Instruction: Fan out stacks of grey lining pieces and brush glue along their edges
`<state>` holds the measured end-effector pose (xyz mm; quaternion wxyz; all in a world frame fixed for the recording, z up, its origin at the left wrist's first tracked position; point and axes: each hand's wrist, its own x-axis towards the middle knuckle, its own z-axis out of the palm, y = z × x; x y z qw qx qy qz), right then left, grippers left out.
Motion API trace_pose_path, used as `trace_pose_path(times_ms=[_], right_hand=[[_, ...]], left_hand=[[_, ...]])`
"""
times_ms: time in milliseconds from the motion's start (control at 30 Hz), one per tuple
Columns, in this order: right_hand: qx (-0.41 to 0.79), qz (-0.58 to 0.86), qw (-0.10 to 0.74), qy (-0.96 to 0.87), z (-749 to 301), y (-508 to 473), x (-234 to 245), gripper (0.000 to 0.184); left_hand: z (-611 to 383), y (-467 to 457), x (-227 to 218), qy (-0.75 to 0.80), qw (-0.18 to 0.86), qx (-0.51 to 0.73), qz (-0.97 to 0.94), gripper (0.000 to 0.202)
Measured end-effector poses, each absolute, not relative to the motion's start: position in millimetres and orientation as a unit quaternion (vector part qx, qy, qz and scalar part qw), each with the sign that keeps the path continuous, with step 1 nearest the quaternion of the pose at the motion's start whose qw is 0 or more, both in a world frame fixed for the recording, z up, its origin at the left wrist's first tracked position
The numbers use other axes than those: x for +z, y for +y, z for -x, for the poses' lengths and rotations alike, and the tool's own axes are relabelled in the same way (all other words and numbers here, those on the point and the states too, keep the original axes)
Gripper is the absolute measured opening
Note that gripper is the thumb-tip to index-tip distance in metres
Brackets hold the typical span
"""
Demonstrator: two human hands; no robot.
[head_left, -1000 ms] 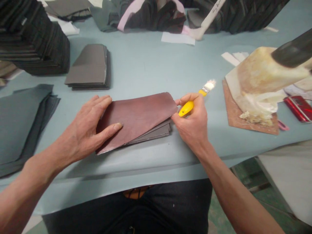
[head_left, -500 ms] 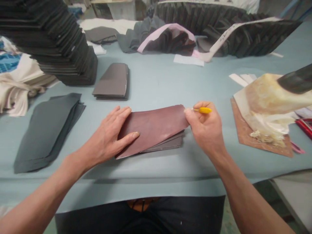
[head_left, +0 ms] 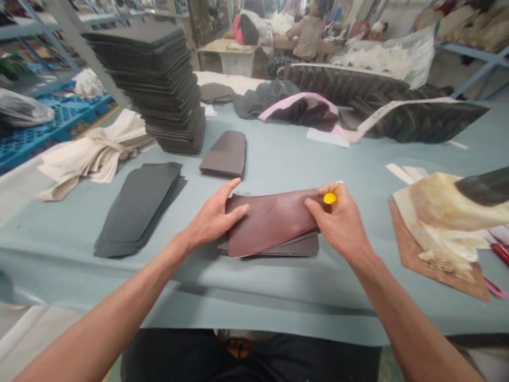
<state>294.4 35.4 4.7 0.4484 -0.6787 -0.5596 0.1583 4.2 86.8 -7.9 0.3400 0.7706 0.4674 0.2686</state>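
A reddish-brown leather piece (head_left: pixel 274 220) lies slanted over a small stack of dark grey-brown pieces (head_left: pixel 296 246). My left hand (head_left: pixel 212 212) is at its left end, thumb on top and the index finger stretched along the far side; the other fingers are partly hidden. My right hand (head_left: pixel 338 212) pinches the far right corner between thumb and fingers. Tucked in that same hand is a small tool with a yellow handle (head_left: pixel 330 198); its tip is hard to make out. Behind the left hand sits a neat stack of grey-brown pieces (head_left: pixel 226 154).
Dark green-grey pieces (head_left: pixel 139 207) lie at left, before a tall black stack (head_left: pixel 175 95). Bundled dark pieces (head_left: pixel 421 119) line the back. At right, a machine arm (head_left: pixel 485 185) and stained cloth (head_left: pixel 429 201) rest over a brown board (head_left: pixel 409 254). A person (head_left: pixel 309 34) sits far behind.
The view has tilted up and shifted left. My left hand has gone from lying flat on the leather to holding its left edge. My right hand's fingers have moved onto the leather's corner.
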Motion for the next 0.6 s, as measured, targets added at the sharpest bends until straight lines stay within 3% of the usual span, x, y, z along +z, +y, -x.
trace_pose_path(times_ms=[233,467,600], right_hand=[[0.126,0.660,0.485,-0.560,-288,41,3,0.040],[0.108,0.685,0.497,-0.522,-293,39,1,0.044],[0.111,0.695,0.500,-0.505,-295,40,-7,0.046]], left_hand=[[-38,150,32,0.357,0.466,0.211,-0.782,0.102],[-57,178,36,0.308,0.562,0.079,-0.764,0.047],[-29,178,32,0.336,0.578,0.093,-0.738,0.038]])
